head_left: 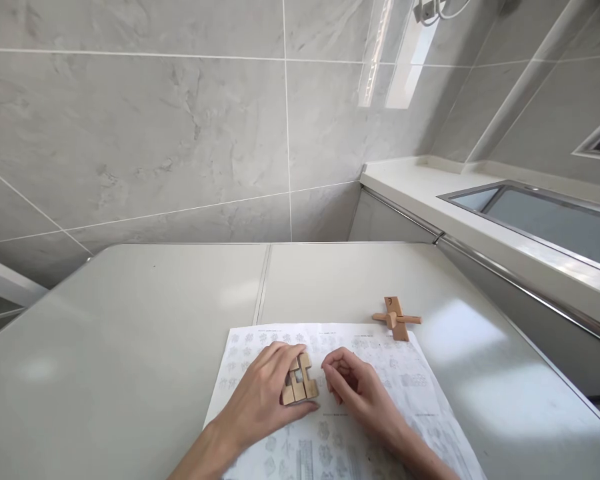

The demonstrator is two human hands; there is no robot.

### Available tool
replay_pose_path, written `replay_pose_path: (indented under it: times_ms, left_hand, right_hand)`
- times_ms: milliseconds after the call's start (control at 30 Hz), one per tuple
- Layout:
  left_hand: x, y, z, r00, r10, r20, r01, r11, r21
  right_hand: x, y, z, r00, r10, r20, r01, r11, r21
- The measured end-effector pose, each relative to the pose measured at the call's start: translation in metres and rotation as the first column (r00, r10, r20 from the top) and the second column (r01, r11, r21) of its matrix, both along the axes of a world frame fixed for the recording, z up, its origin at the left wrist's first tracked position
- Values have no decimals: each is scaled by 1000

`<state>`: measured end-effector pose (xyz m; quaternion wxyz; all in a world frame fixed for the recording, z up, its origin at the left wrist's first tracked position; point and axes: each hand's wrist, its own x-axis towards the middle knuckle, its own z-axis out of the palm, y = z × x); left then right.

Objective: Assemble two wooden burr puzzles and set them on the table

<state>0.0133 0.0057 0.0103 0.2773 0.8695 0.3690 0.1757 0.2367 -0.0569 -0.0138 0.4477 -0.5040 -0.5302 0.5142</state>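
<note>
My left hand [264, 388] is curled around several notched wooden puzzle pieces [307, 379], thumb along their near side and fingers over the far left. The pale pieces lie side by side, with a gap showing between their notches. Just right of them, apart from the wood, is my right hand [354, 385]. Its fingers are bent in toward the thumb, and nothing shows in them. Under both hands spreads a large printed sheet [405, 400] with small grey diagrams. At its far right corner rests a cross-shaped wooden puzzle [395, 319] with a dark mark on one piece.
The sheet lies on a glossy white table [145, 333] with a seam across it. Beyond stands a grey tiled wall [180, 133]. At right runs a white counter [405, 177] with a sink [540, 207] and a metal rail [485, 260] along its front.
</note>
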Motion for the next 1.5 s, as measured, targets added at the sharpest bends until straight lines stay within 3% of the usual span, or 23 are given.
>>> replay_pose_path:
  times_ms: [167,267,367,533,633,800,1033,1133,1300,1500]
  left_hand:
    - [-18,11,5,998,24,-54,-23,1000,19]
    - [-29,15,8,995,30,-93,-29,1000,4]
    - [-35,17,10,997,50,-66,-51,999,-3]
    - [-37,14,12,988,122,91,-95,961,-260]
    - [-32,11,14,983,157,97,-112,925,-364]
    - [-22,6,17,965,241,102,-177,889,-423]
    - [-15,0,12,962,245,121,-157,857,-491]
    - [-14,-4,11,967,211,145,-108,850,-516]
    - [-10,-12,10,966,186,182,-27,768,-640]
    - [-9,-13,13,952,175,250,50,720,-693]
  right_hand:
    - [1,-4,-5,978,28,208,-51,993,104]
    - [2,-5,-11,901,11,433,-107,974,198]
    - [1,-5,-14,834,-8,552,-167,950,265]
    - [-6,-4,-13,790,-31,613,-206,927,313]
    - [-6,-5,-14,823,-48,565,-127,956,265]
    - [0,-7,-12,946,-65,316,36,995,95]
    - [5,-5,-3,998,41,55,-41,999,7]
    - [3,-6,-7,996,67,50,-66,998,-14]
    - [2,-8,-11,993,64,102,-62,998,-25]
    - [4,-8,-9,989,61,135,-59,998,-14]
